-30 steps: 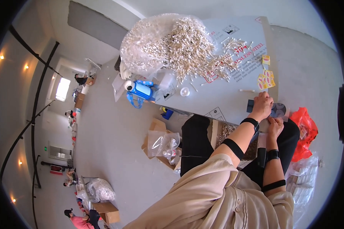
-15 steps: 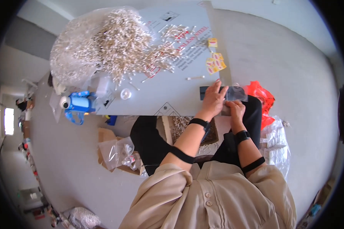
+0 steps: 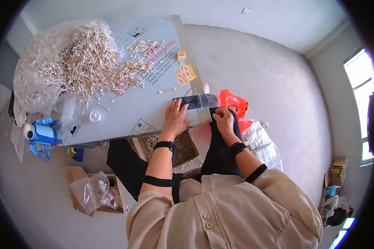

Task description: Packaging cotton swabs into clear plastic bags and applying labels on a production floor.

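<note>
left hand (image 3: 175,117): open, palm down, fingers spread and pointing away from the body | left forearm: bare, reaching up from the lower edge, dark band at wrist and near elbow | right hand (image 3: 223,119): fingers curled in a pinch, knuckles up | right forearm: bare, dark wrist band, angled inward | hands near each other, apart

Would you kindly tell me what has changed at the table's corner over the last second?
The left hand has come down flat on the table beside the clear packet, which it gripped a second ago. The right hand stays at the packet's near edge. The cotton swab pile and yellow stickers lie unchanged.
</note>
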A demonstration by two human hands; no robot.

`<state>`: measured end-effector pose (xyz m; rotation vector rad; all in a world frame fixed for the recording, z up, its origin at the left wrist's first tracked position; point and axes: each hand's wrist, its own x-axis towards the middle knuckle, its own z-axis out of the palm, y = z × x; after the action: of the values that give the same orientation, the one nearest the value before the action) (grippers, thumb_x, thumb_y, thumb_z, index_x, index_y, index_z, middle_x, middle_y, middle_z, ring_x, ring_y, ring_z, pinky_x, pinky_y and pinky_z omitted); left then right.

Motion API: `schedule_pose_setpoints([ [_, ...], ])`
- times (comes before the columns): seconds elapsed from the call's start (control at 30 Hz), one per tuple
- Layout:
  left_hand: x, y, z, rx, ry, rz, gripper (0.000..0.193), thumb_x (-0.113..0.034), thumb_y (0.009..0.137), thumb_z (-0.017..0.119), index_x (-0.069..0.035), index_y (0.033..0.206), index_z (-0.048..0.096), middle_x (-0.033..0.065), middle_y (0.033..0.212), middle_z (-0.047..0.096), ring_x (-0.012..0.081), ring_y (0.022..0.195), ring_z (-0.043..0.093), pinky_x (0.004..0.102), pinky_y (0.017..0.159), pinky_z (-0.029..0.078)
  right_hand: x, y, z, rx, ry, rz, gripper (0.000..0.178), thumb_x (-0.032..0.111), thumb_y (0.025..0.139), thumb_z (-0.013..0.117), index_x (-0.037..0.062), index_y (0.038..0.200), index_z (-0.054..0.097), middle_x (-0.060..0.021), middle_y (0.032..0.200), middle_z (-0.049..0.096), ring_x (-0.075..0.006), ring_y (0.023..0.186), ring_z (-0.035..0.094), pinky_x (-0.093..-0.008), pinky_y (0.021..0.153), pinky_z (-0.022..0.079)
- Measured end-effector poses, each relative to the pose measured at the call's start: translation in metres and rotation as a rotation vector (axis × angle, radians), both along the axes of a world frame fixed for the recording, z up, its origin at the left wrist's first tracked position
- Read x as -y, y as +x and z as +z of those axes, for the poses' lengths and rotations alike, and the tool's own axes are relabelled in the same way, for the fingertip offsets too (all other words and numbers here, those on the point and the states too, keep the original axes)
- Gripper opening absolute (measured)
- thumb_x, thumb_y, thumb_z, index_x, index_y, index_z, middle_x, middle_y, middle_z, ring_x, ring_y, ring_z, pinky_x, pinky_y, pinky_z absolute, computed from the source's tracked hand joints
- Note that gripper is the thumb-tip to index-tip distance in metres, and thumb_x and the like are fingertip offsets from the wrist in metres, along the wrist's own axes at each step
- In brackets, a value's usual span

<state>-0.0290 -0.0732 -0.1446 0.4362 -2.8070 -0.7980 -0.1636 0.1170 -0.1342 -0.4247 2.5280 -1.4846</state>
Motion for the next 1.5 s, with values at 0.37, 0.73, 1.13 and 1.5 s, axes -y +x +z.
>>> schedule_pose_setpoints([
  [0.37, -0.002, 0.003, 0.006, -0.037, 0.011, -0.008, 0.067, -0.022, 0.076, 0.074, -0.012, 0.137, 0.050, 0.0166, 0.153, 0.031, 0.0345, 0.144, 0.024, 0.0473, 0.118, 0.017, 0.045, -0.050, 0.030, -0.605, 0.476, 0.631, 0.061, 0.012, 0.061, 0.073, 0.0120, 0.120, 0.061, -0.0065, 0.124, 0.055, -0.0308, 0.122, 0.044, -0.0442, 0.099, 0.037],
  [0.73, -0.004, -0.001, 0.017, -0.028, -0.044, 0.006, 0.069, -0.017, 0.073, 0.073, -0.012, 0.138, 0.050, 0.0179, 0.151, 0.033, 0.0365, 0.142, 0.026, 0.0482, 0.116, 0.020, 0.059, -0.066, 0.023, -0.482, 0.357, 0.757, 0.052, 0.012, 0.059, 0.075, 0.0125, 0.109, 0.064, -0.0051, 0.114, 0.056, -0.0280, 0.116, 0.047, -0.0427, 0.095, 0.036],
  [1.13, -0.001, 0.008, 0.005, -0.382, 0.298, 0.147, 0.058, 0.001, 0.075, 0.066, -0.006, 0.131, 0.052, 0.0175, 0.136, 0.050, 0.0361, 0.124, 0.048, 0.0417, 0.104, 0.041, 0.074, 0.012, 0.010, -0.500, -0.056, 0.659, 0.028, 0.004, 0.068, 0.064, 0.0053, 0.096, 0.063, -0.0107, 0.100, 0.061, -0.0328, 0.097, 0.057, -0.0429, 0.083, 0.047],
  [1.5, 0.080, -0.027, 0.025, -0.429, -0.126, 0.361, 0.028, 0.001, 0.076, 0.066, -0.005, 0.102, 0.059, 0.0102, 0.106, 0.058, 0.0334, 0.105, 0.051, 0.0458, 0.089, 0.041, 0.146, 0.011, 0.011, -0.470, -0.141, 0.447, 0.032, -0.001, 0.071, 0.067, 0.0052, 0.102, 0.061, -0.0119, 0.103, 0.058, -0.0362, 0.099, 0.055, -0.0457, 0.088, 0.046],
])
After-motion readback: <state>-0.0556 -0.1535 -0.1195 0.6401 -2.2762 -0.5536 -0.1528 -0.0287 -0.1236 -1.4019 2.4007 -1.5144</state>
